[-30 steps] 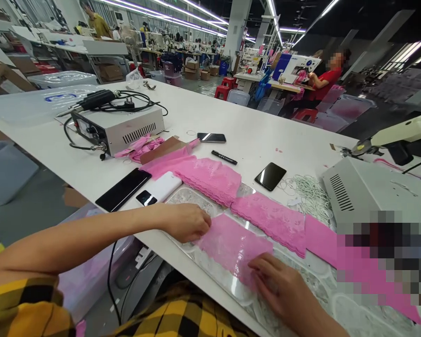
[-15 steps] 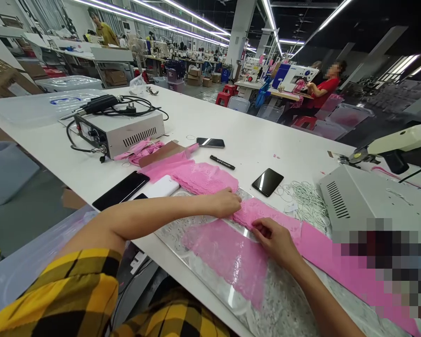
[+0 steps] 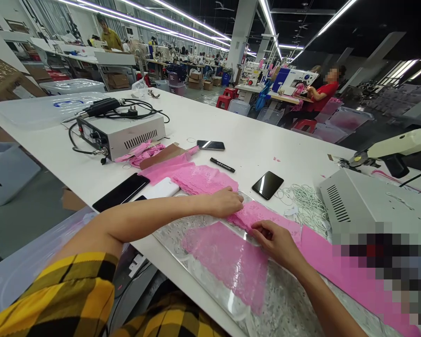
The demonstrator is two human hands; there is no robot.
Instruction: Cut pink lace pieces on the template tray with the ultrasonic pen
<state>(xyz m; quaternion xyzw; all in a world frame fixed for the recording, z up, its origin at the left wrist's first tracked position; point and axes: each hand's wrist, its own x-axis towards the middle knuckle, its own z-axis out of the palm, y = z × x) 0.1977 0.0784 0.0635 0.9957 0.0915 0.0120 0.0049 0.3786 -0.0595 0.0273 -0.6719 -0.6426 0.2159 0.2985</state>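
both hands pinch the pink lace strip (image 3: 266, 216) — left hand (image 3: 226, 202) at its far edge, right hand (image 3: 275, 241) at its near edge, just beside the clear plate (image 3: 210, 285).

Black marker (image 3: 222, 164), two phones (image 3: 267, 184) (image 3: 211, 145), grey control box (image 3: 121, 132), white cord pile (image 3: 307, 199).

On the white table (image 3: 231, 126) we count three dark phones: one (image 3: 121, 192) at its near edge, one (image 3: 211, 145) mid-table, one (image 3: 267, 184) beside it. Two grey control boxes (image 3: 126, 133) (image 3: 368, 201). One black marker (image 3: 222, 164).
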